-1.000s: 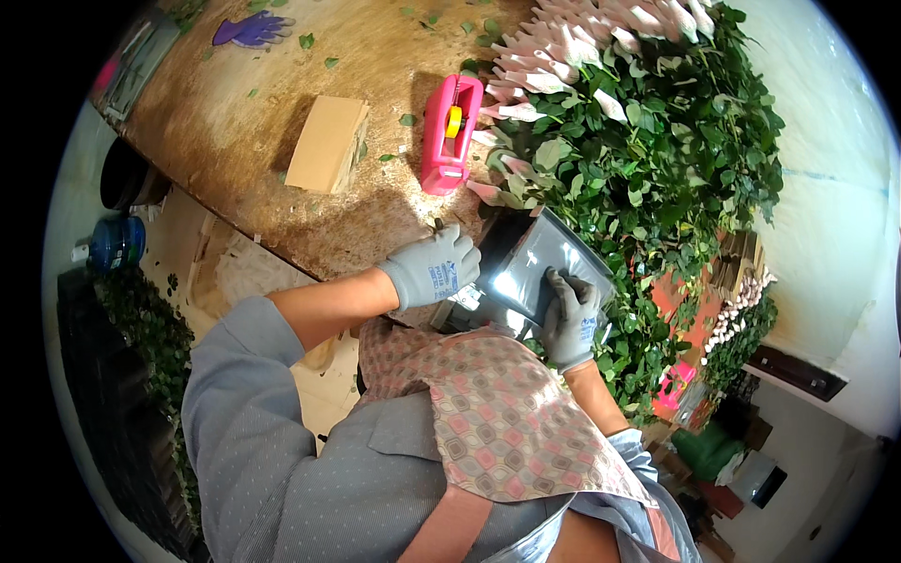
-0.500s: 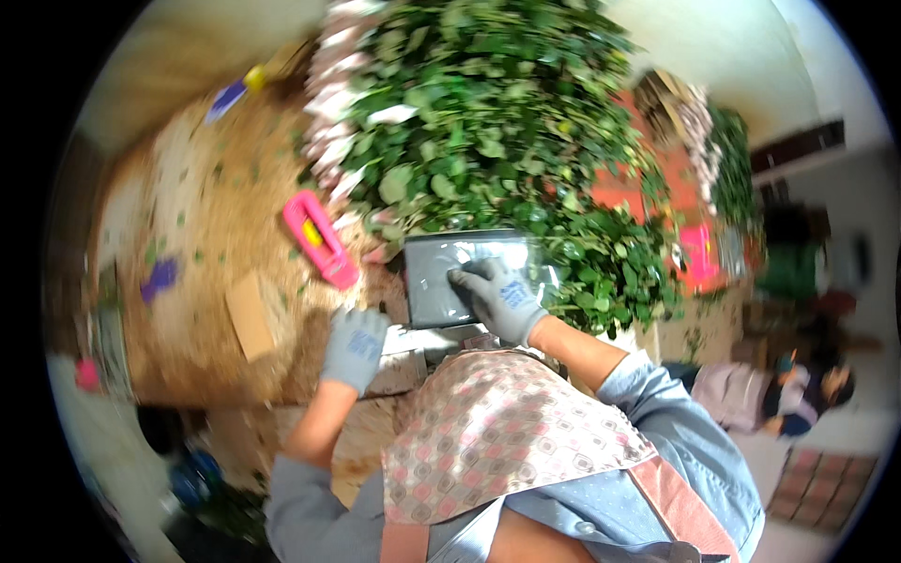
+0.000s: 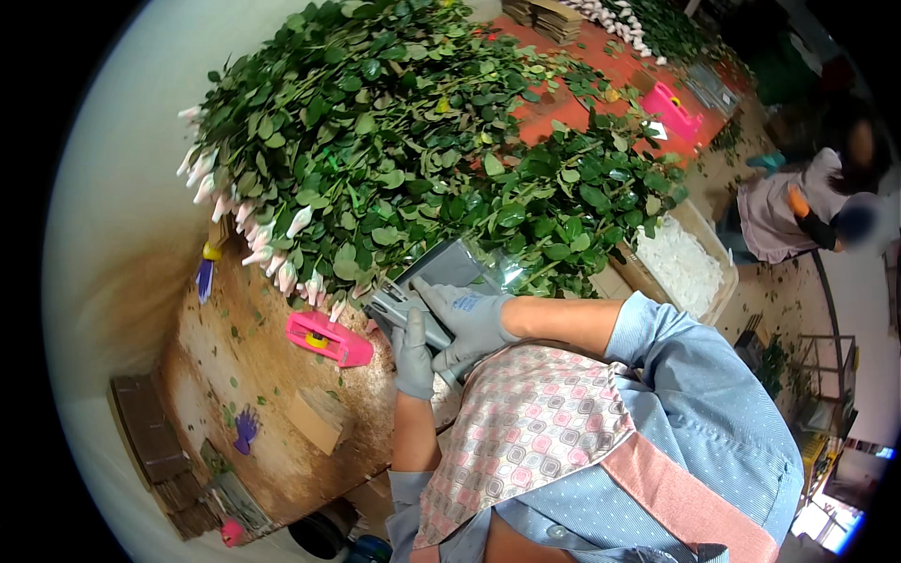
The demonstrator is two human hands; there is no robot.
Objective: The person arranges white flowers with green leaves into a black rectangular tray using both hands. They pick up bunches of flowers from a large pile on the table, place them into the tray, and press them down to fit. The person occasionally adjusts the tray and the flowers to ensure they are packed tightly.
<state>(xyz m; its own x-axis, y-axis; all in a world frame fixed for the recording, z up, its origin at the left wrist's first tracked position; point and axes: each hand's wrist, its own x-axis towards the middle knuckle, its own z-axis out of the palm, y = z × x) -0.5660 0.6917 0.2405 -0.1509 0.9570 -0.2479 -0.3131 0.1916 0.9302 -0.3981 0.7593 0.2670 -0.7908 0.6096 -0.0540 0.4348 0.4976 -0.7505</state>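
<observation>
My left hand [image 3: 414, 357], in a grey glove, is closed on a grey metal tool [image 3: 399, 305] that looks like a stapler. My right hand [image 3: 469, 324], also gloved, grips the same tool from the right, partly hiding it. Just behind them lies a dark tray [image 3: 441, 267] with clear plastic sleeves at the foot of the leafy rose stems [image 3: 394, 169]. Their pale pink wrapped heads [image 3: 282, 263] point left. A pink tape dispenser [image 3: 328, 338] with a yellow roll stands left of my hands.
The worn wooden table [image 3: 216, 357] holds folded cardboard [image 3: 319, 422] and a purple glove [image 3: 246, 430]. A red surface [image 3: 535, 122] bears more stems and a pink dispenser [image 3: 671, 113]. A white-filled bin [image 3: 680, 267] is at right, near another person [image 3: 779, 211].
The view has swung right, bringing the person in. My left hand has moved rightward to meet my right hand, and both now hold the grey tool; the right was resting on the tray.
</observation>
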